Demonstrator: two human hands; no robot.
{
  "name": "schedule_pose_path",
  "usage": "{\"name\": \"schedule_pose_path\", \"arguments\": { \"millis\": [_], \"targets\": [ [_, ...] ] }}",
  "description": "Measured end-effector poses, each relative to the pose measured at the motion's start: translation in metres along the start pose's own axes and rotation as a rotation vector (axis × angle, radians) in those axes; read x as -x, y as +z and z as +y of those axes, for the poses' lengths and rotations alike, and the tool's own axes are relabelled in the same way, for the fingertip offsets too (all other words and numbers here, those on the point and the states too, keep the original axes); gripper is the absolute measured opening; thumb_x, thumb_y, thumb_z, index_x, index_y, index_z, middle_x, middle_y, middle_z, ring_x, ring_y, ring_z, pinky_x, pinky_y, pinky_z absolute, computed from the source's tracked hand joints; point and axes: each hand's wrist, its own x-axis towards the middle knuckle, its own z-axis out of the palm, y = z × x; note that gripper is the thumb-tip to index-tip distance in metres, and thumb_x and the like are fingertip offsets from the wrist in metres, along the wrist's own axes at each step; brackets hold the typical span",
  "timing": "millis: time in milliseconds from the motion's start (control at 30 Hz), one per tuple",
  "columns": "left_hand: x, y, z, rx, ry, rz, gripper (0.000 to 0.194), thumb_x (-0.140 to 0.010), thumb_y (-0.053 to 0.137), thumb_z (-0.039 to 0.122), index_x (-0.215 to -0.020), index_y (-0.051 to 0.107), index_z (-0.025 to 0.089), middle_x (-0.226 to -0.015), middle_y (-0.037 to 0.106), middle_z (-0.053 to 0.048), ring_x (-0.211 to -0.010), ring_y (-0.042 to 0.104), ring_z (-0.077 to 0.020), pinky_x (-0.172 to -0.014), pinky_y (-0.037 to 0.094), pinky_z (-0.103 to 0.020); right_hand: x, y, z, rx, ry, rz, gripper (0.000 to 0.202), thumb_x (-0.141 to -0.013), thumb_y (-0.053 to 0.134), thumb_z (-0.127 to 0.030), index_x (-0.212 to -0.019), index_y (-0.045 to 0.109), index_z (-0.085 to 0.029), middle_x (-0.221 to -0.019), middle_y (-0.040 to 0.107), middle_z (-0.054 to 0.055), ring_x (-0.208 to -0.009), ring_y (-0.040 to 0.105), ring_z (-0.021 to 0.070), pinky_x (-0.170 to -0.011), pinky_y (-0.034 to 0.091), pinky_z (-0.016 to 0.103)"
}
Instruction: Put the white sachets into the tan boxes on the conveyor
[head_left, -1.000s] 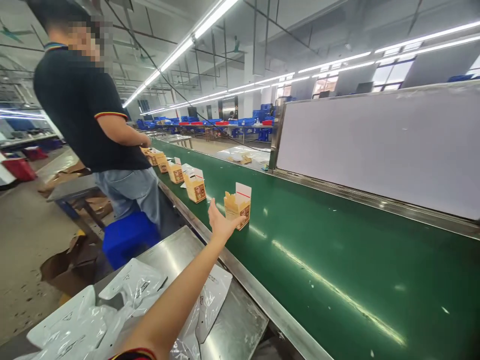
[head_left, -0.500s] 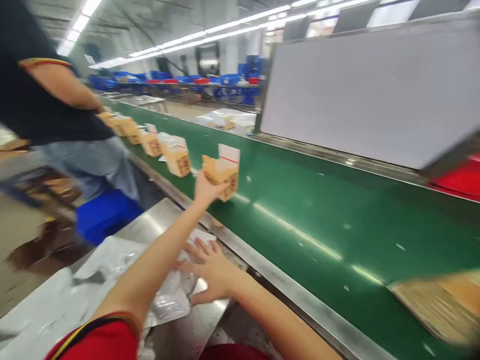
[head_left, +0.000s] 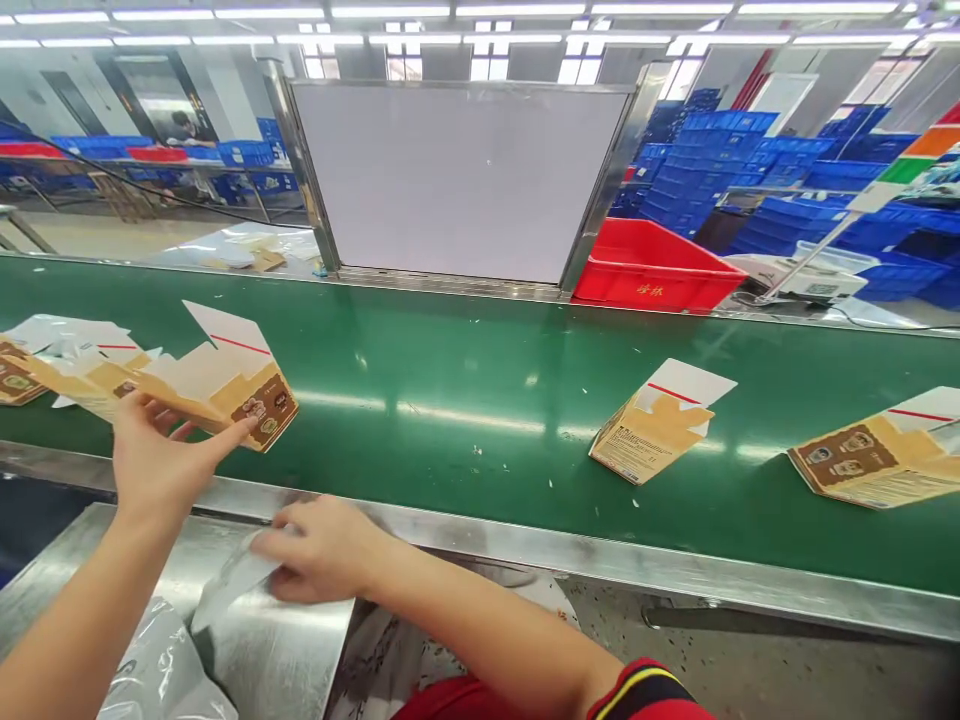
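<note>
My left hand [head_left: 169, 455] grips an open carton [head_left: 251, 390] by its near side, fingers and thumb spread around it, over the green conveyor belt [head_left: 450, 430]. The carton is brown and yellow with a white flap bearing a red line. Lower and to the right, my right hand [head_left: 319, 550] pinches a clear plastic bag [head_left: 236, 580] above the steel table [head_left: 277, 640]. More plastic bags [head_left: 161, 665] lie on the table's left part. Other open cartons stand on the belt, one [head_left: 652, 430] right of centre.
Another carton [head_left: 862, 460] is at the far right of the belt. Behind the belt stand a framed white board [head_left: 465, 180], a red bin [head_left: 660, 265] and stacked blue crates [head_left: 705, 160]. A metal rail [head_left: 525, 545] edges the belt's near side.
The view has swung right, showing cartons at the right. My right hand, spread over the bags before, has closed on one and lifted it. My left hand still holds a carton.
</note>
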Motion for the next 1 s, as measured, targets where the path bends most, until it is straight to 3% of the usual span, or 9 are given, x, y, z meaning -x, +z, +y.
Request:
{"name": "schedule_pose_path", "arguments": {
  "millis": [133,333,400,467,533,633,733,867,1000],
  "targets": [
    [0.011,0.002,0.012,0.026,0.006,-0.016,0.087,-0.044,0.083,0.043,-0.120,0.047,0.019,-0.121,0.058,-0.007,-0.111,0.058,-0.0313,-0.099,0.048,-0.058,0.037,-0.061,0.009,-0.218,0.131,0.271,0.025,-0.078,0.061,-0.034,-0.101,0.062,-0.024,-0.103,0.066,0.001,-0.095,0.060,0.0193,-0.087,0.048,0.033],
    [0.063,0.023,0.037,-0.087,0.208,-0.231,0.068,-0.056,0.076,0.033,-0.115,0.046,0.017,-0.112,0.054,-0.009,-0.105,0.056,-0.0283,-0.092,0.050,-0.049,0.101,-0.143,0.010,-0.536,0.282,0.770,0.033,-0.088,0.049,-0.038,-0.118,0.050,-0.025,-0.114,0.062,0.006,-0.096,0.063,0.0192,-0.082,0.054,0.036],
    [0.080,0.032,0.045,-0.105,0.307,-0.286,0.061,-0.062,0.070,0.024,-0.116,0.044,0.019,-0.111,0.054,-0.008,-0.105,0.055,-0.0255,-0.091,0.050,-0.044,0.110,-0.162,0.000,-0.512,0.255,0.884,0.037,-0.085,0.056,-0.037,-0.119,0.049,-0.024,-0.116,0.060,0.009,-0.099,0.062,0.0208,-0.081,0.055,0.035],
    [0.094,0.041,0.052,-0.113,0.396,-0.315,0.059,-0.064,0.065,0.015,-0.118,0.042,0.019,-0.111,0.054,-0.008,-0.106,0.055,-0.0242,-0.091,0.050,-0.041,0.110,-0.175,-0.016,-0.324,0.201,0.944,0.040,-0.080,0.065,-0.031,-0.116,0.050,-0.024,-0.108,0.062,0.008,-0.093,0.064,0.0207,-0.074,0.057,0.032],
    [0.103,0.046,0.056,-0.114,0.454,-0.301,0.061,-0.064,0.063,0.011,-0.120,0.041,0.019,-0.112,0.053,-0.009,-0.108,0.054,-0.0245,-0.092,0.050,-0.041,0.103,-0.181,-0.032,0.029,0.122,0.852,0.039,-0.078,0.068,-0.023,-0.113,0.052,-0.024,-0.101,0.062,0.006,-0.087,0.064,0.0188,-0.070,0.056,0.027],
    [0.109,0.050,0.059,-0.117,0.515,-0.245,0.064,-0.064,0.062,0.010,-0.123,0.039,0.019,-0.114,0.052,-0.011,-0.110,0.052,-0.0259,-0.093,0.050,-0.042,0.088,-0.180,-0.043,0.576,0.022,0.577,0.018,-0.084,0.056,-0.013,-0.099,0.060,-0.022,-0.098,0.060,0.006,-0.079,0.061,0.0144,-0.064,0.050,0.022],
    [0.111,0.054,0.059,-0.124,0.663,-0.201,0.065,-0.068,0.061,0.009,-0.127,0.036,0.018,-0.118,0.050,-0.014,-0.115,0.050,-0.0284,-0.095,0.048,-0.047,0.076,-0.167,-0.038,0.858,0.032,0.410,0.026,-0.087,0.039,-0.008,-0.079,0.062,-0.018,-0.084,0.055,0.006,-0.063,0.052,0.0114,-0.053,0.041,0.022],
    [0.112,0.060,0.057,-0.169,0.795,-0.225,0.063,-0.071,0.060,0.013,-0.130,0.037,0.017,-0.119,0.051,-0.017,-0.114,0.050,-0.0332,-0.092,0.048,-0.053,0.064,-0.146,-0.030,0.822,0.079,0.294,0.025,-0.084,0.038,-0.007,-0.072,0.059,-0.016,-0.074,0.055,0.005,-0.062,0.048,0.0143,-0.053,0.038,0.025],
    [0.114,0.070,0.053,-0.091,0.708,-0.299,0.059,-0.071,0.061,0.020,-0.126,0.041,0.016,-0.113,0.055,-0.017,-0.106,0.054,-0.0326,-0.086,0.051,-0.050,0.052,-0.144,-0.025,0.414,0.255,0.203,0.018,-0.085,0.052,-0.014,-0.102,0.059,-0.015,-0.095,0.063,0.004,-0.079,0.057,0.0146,-0.068,0.045,0.024]
  ]
}}
